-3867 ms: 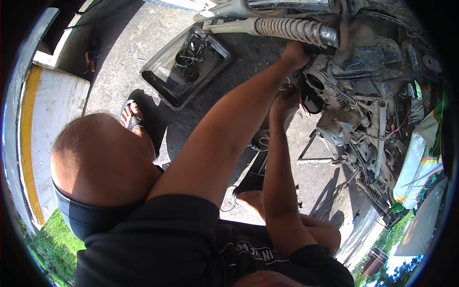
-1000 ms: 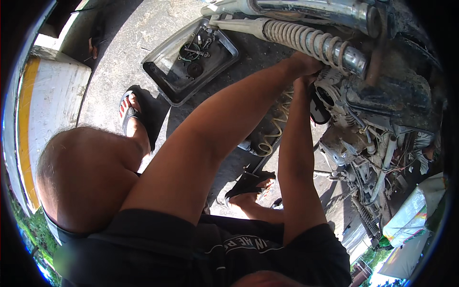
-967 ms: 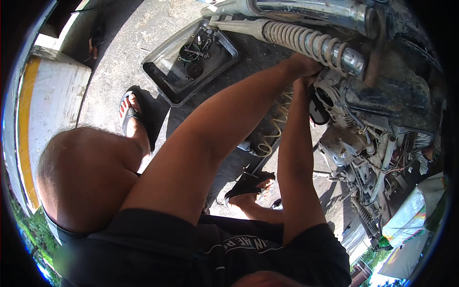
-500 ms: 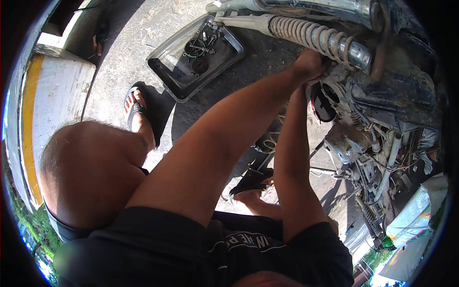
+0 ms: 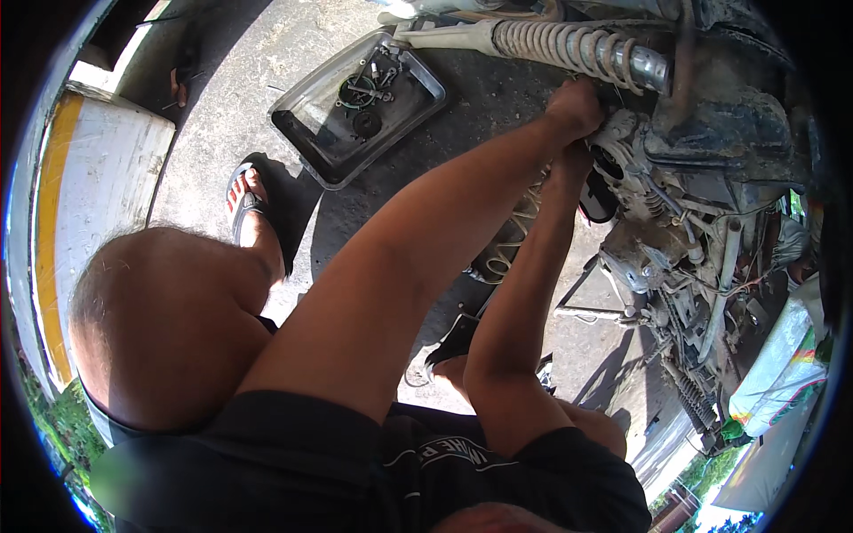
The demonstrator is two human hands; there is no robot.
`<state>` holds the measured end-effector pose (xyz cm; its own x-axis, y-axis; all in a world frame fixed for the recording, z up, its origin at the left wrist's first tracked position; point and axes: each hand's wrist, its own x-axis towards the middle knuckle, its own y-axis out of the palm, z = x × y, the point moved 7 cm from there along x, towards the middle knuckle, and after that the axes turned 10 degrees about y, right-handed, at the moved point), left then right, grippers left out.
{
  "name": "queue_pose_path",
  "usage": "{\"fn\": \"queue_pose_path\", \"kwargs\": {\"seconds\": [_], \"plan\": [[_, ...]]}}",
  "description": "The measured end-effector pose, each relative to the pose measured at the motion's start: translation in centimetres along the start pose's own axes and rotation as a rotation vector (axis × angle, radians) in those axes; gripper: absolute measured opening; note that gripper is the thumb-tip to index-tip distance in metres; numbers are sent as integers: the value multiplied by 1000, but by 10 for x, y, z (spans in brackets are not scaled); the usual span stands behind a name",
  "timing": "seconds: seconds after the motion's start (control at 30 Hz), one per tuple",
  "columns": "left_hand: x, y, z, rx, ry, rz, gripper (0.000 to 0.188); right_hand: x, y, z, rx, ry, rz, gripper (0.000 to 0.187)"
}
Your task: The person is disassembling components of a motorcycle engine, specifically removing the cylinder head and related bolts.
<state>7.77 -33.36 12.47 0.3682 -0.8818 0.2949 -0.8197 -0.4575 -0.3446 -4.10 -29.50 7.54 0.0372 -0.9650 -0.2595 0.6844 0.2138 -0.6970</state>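
Note:
My left hand (image 5: 577, 106) is curled against the side of a dirty motorcycle engine (image 5: 620, 140), just below a rusty coil-spring shock absorber (image 5: 569, 51). Whatever its fingers grip is hidden behind the knuckles. Close beneath it, my right hand (image 5: 571, 163) reaches to the same part of the engine; its fingers are out of sight. A dark oval part with a red edge (image 5: 599, 197) sits beside my right hand. Both bare forearms stretch up and right, the left one passing over the concrete floor.
A black metal tray (image 5: 302, 147) with loose bolts and a ring-shaped part (image 5: 355, 91) lies on the floor to the left. A coiled yellowish hose (image 5: 524, 222) is behind my right forearm. Frame tubes and wiring (image 5: 729, 275) crowd the right, near a white plastic sack (image 5: 782, 373).
My right forearm has swung left and its elbow has come inward. Both hands stay by the engine. The whole view has shifted slightly.

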Motion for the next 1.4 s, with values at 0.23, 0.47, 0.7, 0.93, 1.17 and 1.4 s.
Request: {"fn": "queue_pose_path", "kwargs": {"seconds": [0.23, 0.47, 0.7, 0.93, 1.17, 1.4], "plan": [[5, -2, 2, -120, 210, -116, 28, 23, 31, -6, -427, -236, -373, 59], [-2, -10, -2, -210, 340, -77, 30, 86, 35, -2, -160, -222, -428, 58], [5, -23, -10, -271, 177, 90, 47, 94, 39, -7, -104, -185, -410, 57], [11, -22, -23, -117, 203, 170, 42, 23, 14, -15, 25, -86, -263, 54], [7, -17, -26, -80, 234, 64, 41, 1, 11, -4, -191, -327, -418, 48], [3, -10, -5, -158, 369, -71, 29, 82, 31, 3, -213, -261, -451, 49]]}}
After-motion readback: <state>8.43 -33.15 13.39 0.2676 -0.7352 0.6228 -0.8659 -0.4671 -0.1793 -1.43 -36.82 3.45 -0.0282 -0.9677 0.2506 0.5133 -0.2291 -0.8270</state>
